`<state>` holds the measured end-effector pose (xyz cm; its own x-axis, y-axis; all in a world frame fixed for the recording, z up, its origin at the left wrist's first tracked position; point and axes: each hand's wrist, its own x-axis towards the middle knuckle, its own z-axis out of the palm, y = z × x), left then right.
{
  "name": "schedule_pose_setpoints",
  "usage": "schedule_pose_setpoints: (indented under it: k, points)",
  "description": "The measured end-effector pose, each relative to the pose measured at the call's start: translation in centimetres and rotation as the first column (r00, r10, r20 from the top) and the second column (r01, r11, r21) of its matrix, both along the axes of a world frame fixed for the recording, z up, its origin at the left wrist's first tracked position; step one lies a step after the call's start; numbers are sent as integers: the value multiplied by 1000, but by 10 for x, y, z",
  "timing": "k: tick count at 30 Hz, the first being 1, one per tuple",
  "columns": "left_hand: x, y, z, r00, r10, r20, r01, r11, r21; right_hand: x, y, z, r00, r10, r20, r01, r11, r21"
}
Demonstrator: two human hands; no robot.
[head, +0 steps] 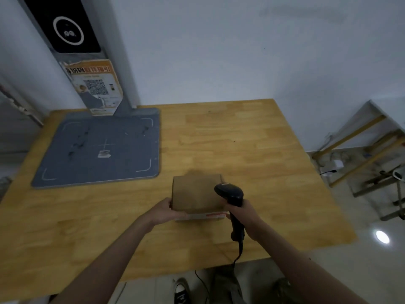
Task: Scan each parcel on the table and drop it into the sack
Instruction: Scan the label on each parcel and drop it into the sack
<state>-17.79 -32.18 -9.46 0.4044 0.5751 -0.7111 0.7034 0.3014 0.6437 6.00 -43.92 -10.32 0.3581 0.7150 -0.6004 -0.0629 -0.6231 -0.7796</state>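
Observation:
A brown cardboard parcel (194, 193) sits near the middle of the wooden table (252, 150), with a white and red label strip on its near side. My left hand (163, 210) holds the parcel's near left corner, thumb on top. My right hand (242, 212) grips the handle of a black barcode scanner (230, 191). The scanner's head hangs over the parcel's right part and points away from me. Its cable runs down past the table's near edge. No sack is in view.
A grey scanning pad (98, 148) with white corner marks lies at the table's left, with a grey post (72, 51) rising behind it. Metal racks (368, 150) stand on the floor to the right. My shoe (182, 290) shows below the table's near edge.

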Motion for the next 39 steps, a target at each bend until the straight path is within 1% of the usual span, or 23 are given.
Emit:
schedule_pose_setpoints:
  k: [3,6,9,11,14,17,19,22,25,27,30,33,39]
  points:
    - [-5,-16,-23,996,78,-30,-78,997,16,-3,-9,-13,1000,9,-8,-9,999,-54]
    - [-7,-18,-35,992,125,-24,-124,992,19,2,-9,-15,1000,13,-11,-14,998,-63]
    - [-1,-8,-36,980,197,-17,-197,980,36,13,3,-10,1000,-18,20,19,999,-40]
    - [8,5,-34,971,238,-32,-235,969,81,20,17,-4,998,-61,19,61,998,5]
    - [23,27,-32,951,304,-47,-297,948,116,29,42,0,995,-87,-38,87,996,15]
    - [31,45,-31,935,352,-34,-349,934,68,27,63,0,991,-74,-115,73,997,-16]
    - [34,50,-28,943,333,-24,-331,942,47,22,71,-1,985,-77,-151,73,997,-28]
    - [29,52,-23,950,311,0,-309,944,114,21,70,-1,976,-121,-180,123,992,-2]
    - [15,49,-15,943,327,65,-334,923,191,28,55,-3,942,-179,-284,201,978,50]
    - [7,40,-15,949,304,79,-314,926,210,30,41,-9,927,-210,-312,233,972,40]
    - [2,18,-29,977,207,44,-212,952,222,22,22,-22,933,-239,-268,243,970,-17]
    - [-2,3,-46,988,153,31,-156,957,243,19,11,-33,943,-256,-213,248,967,-63]
    - [2,7,-45,992,108,58,-119,959,255,22,16,-30,954,-238,-183,236,971,-32]
